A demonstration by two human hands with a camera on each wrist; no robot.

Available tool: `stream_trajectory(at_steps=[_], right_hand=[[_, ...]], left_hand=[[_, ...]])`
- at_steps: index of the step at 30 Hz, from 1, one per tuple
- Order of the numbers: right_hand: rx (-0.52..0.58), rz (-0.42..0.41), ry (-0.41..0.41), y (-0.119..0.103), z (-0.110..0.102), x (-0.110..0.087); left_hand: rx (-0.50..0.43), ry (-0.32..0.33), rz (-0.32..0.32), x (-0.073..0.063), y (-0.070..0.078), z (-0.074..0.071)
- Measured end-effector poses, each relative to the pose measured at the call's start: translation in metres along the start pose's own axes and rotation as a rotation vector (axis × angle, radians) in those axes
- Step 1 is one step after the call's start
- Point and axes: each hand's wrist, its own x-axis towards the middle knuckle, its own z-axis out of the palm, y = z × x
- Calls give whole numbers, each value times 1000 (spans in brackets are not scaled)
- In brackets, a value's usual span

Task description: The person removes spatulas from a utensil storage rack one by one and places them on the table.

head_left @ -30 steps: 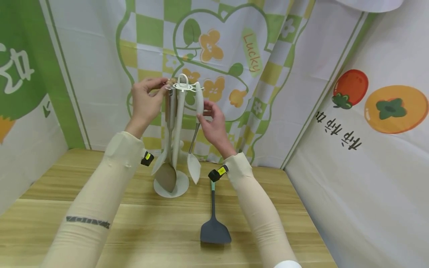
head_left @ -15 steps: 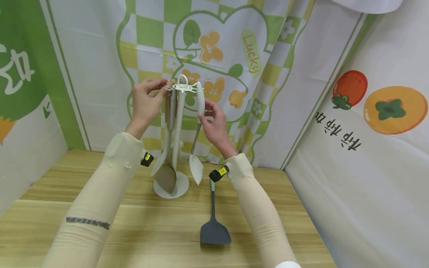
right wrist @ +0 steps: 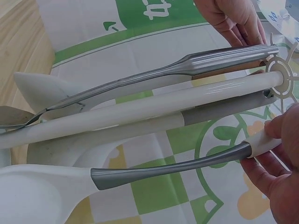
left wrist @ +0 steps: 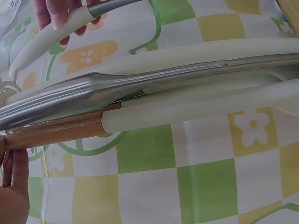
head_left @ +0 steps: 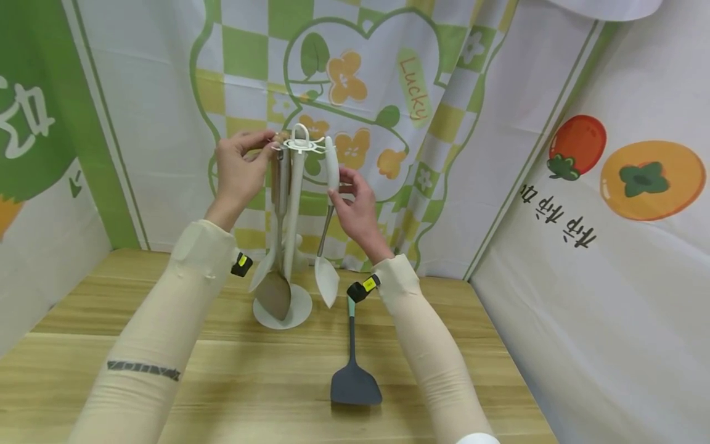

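A white utensil rack point(head_left: 295, 209) stands upright on the table, with a ring of hooks on top. My left hand point(head_left: 238, 172) pinches the top end of a wooden-handled utensil point(left wrist: 60, 133) at the rack's left hooks. In my right hand point(head_left: 357, 206) I grip a white spatula point(head_left: 327, 282) by its white handle, its head hanging clear of the table. The spatula's handle top is right at the right-hand hooks, and its grey shaft shows in the right wrist view. A metal-handled turner point(right wrist: 210, 60) hangs between the wooden-handled utensil and the rack's pole.
A dark grey turner point(head_left: 355, 385) with a mint handle lies on the wooden table point(head_left: 249, 382), in front and to the right of the rack base point(head_left: 301, 311). Behind the rack hangs a patterned curtain point(head_left: 244, 55). Another grey-handled utensil point(right wrist: 224, 107) hangs on the rack.
The white spatula has shifted a little to the right, its head swinging away from the rack with my right hand. My left hand keeps its place at the hooks.
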Motion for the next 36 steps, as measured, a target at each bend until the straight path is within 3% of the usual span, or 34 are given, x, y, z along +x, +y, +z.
stream_trajectory(at_steps=[15,36], right_hand=[[-10,26,-2,-9,-4,-4],[-18,-9,44,9,-19,-7]], left_hand=[[13,7,11,0,-3,0],[13,16,2,1,-2,2]])
